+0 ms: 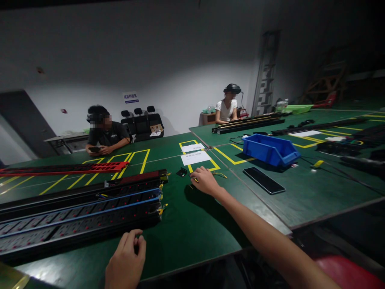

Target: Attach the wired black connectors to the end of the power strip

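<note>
My right hand (206, 181) reaches out over the green table, palm down. Its fingers close round something thin with yellow parts, mostly hidden beneath them. A curved yellow piece (220, 175) sticks out to the right of the hand. Just left of those fingers lies a small black part (181, 172). My left hand (126, 259) is near the front edge of the table, loosely curled with a gap between thumb and fingers and nothing visible in it. Long black rail modules with blue strips and red dots (114, 208) lie beyond it, yellow wires at their right ends.
White paper labels (195, 157) lie in yellow-taped boxes. To the right are a phone (264, 180) and a blue bin (269, 149). A red rail (99, 167) lies at the left. Two people (108, 134) (226, 109) are at the far side.
</note>
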### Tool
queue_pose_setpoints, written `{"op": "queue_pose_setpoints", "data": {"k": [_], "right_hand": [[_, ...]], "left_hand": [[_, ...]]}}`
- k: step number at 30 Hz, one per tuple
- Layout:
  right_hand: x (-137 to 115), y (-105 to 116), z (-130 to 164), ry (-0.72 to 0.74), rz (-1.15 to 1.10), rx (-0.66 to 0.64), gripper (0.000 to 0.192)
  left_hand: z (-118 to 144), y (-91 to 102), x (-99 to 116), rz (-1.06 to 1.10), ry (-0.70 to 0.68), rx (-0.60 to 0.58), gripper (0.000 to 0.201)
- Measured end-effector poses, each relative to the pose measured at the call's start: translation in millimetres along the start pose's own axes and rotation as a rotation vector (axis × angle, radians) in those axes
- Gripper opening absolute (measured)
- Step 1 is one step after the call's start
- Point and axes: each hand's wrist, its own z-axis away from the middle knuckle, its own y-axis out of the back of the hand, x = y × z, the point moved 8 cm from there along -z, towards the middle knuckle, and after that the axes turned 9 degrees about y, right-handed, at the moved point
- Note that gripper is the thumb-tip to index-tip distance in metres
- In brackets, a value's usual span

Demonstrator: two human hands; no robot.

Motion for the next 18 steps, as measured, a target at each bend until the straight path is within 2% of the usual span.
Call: {"op": "queue_pose_setpoints", "data": {"k": [4,8,11,14,18], "right_hand": [[-38.8,-16.1,-1.0,0.085,0.023,-0.118,0.020],[-55.1,-23.7,0.8,0.117,0.057,-0.184,0.026],[-57.8,-16.1,-0.8,0.097,0.082,-0.132,0.028],[-52.6,-7.5,-1.7,0.013,0.117,-0.080,0.026],[-46.5,-10.1,0.4,-0.031,0.123,-0.133,0.024]], "left_hand": [[-0.5,-1.5,0.3,0.002,-0.006,-0.011,0.034],[-0.5,-1.4,-0.3,-0.002,-0.004,-0.002,0.034],[-0.3,-1.2,-0.3,0.000,-0.008,0.000,0.034],[0.4,0.0,0.3,0.000,-0.006,0.002,0.033],[2.6,1.8,2.8,0.007,0.002,-0.005,0.032]]}}
